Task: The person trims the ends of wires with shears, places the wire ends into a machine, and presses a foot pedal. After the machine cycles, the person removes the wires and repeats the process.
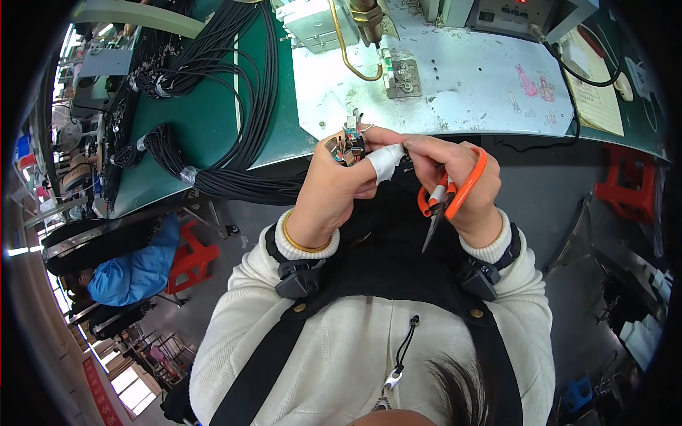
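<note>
Orange plastic loops, smooth and rounded, sit against the right hand, and there are the scissors, dark metal blades hanging just below its palm. Look at the line of them: the long axis runs steeply from the handles down to the tips, which point back toward the wearer and slightly left. That right hand is curled, the bright loop round its fingers, thumb and forefinger pinching at something dark, too small to make out. Meeting it fingertip to fingertip comes the left hand, folded round a bristling cluster of small parts, glinting metal and coloured bits, boxy and sharp-edged, with a soft white wrap on its thumb. Left of that hand, glossy black cables sweep in thick, ropy curves over the smooth green surface. Beyond both hands, a scuffed pale plate lies flat, a brass-toned cylindrical machine head standing over it.
</note>
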The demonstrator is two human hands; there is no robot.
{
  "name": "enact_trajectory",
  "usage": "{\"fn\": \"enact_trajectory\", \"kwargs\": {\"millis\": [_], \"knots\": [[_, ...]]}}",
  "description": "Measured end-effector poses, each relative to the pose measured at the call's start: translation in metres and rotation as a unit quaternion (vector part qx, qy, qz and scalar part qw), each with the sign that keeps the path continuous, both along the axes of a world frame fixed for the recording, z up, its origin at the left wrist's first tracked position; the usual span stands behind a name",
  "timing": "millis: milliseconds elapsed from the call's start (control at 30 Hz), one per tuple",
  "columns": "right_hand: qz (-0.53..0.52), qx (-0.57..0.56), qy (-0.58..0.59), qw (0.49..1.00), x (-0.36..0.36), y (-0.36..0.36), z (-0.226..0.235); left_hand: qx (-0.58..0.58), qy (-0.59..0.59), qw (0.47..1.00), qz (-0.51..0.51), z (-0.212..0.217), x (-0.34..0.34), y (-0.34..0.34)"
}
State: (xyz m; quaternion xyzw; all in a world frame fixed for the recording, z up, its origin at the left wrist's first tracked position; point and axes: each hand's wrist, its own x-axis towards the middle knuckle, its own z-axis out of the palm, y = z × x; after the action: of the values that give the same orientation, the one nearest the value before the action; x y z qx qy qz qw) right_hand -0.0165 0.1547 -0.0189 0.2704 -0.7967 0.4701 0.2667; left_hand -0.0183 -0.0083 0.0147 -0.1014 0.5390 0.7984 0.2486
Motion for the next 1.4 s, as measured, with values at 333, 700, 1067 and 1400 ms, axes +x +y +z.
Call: {"fn": "enact_trajectory", "kwargs": {"millis": [333, 700, 1067, 1400], "knots": [[0.014, 0.0, 0.006, 1.0, 0.002, -0.002, -0.003, -0.061, 0.036, 0.997, 0.005, -0.003, 0.001, 0.004], [0.028, -0.071, -0.015, 0.997, -0.003, -0.008, -0.007, -0.085, 0.122, 0.988, 0.044, -0.005, 0.008, 0.003], [-0.026, 0.005, -0.061, 0.998, 0.002, -0.008, 0.0, -0.183, 0.188, 0.964, 0.046, -0.008, 0.012, 0.001], [-0.022, 0.004, -0.208, 0.978, 0.008, -0.014, 0.009, -0.199, 0.309, 0.929, 0.053, -0.015, 0.016, 0.005]]}}
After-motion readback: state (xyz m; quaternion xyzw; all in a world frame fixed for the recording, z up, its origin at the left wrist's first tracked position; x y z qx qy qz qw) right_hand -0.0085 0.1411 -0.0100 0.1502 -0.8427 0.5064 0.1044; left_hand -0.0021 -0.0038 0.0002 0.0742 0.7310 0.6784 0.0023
